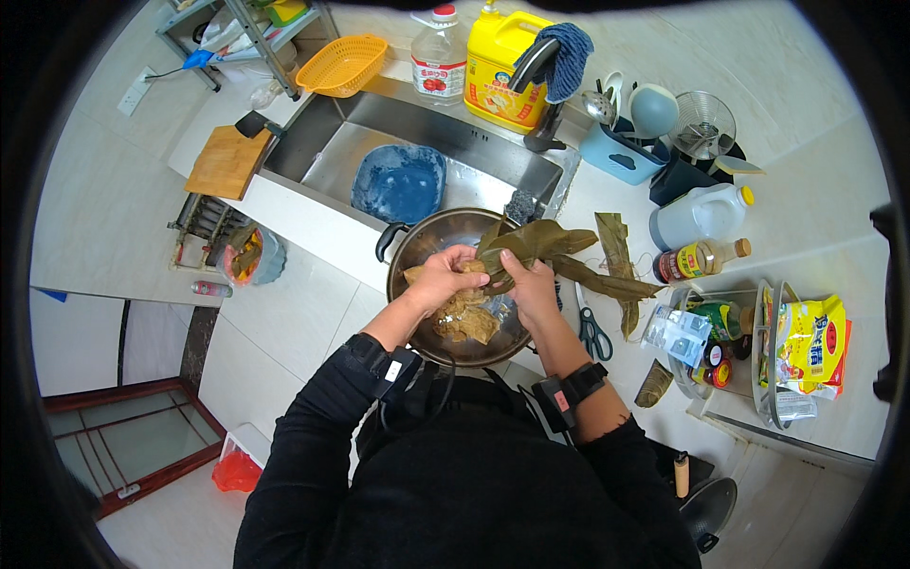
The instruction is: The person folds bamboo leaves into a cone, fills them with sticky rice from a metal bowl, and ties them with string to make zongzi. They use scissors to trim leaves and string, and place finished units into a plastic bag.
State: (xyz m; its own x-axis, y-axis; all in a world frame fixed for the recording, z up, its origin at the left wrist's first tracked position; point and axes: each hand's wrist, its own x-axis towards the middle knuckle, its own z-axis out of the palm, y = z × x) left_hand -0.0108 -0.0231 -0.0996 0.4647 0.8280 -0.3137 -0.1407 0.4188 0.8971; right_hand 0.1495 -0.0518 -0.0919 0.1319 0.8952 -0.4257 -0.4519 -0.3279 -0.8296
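Observation:
Both my hands are over a wide steel pot (431, 238) with black handles. My right hand (533, 290) grips a bunch of broad olive-green leaves (537, 240), its thumb pressed on top. At the near end of the leaves, my left hand (448, 279) pinches their edge with thumb and fingers. Light-brown food pieces (466, 323) lie in the pot below, and some show beside my left hand; exactly what they are I cannot tell. One long leaf (611, 283) trails right across the counter. Dark-handled scissors (594, 334) lie right of the pot.
Behind the pot, a steel sink (327, 153) holds a blue basin (398, 181). More leaves (615, 242) with string lie on the right counter, near a wrapped leaf parcel (654, 384), a sauce bottle (700, 259) and a condiment rack (753, 341). A cutting board (227, 162) sits left.

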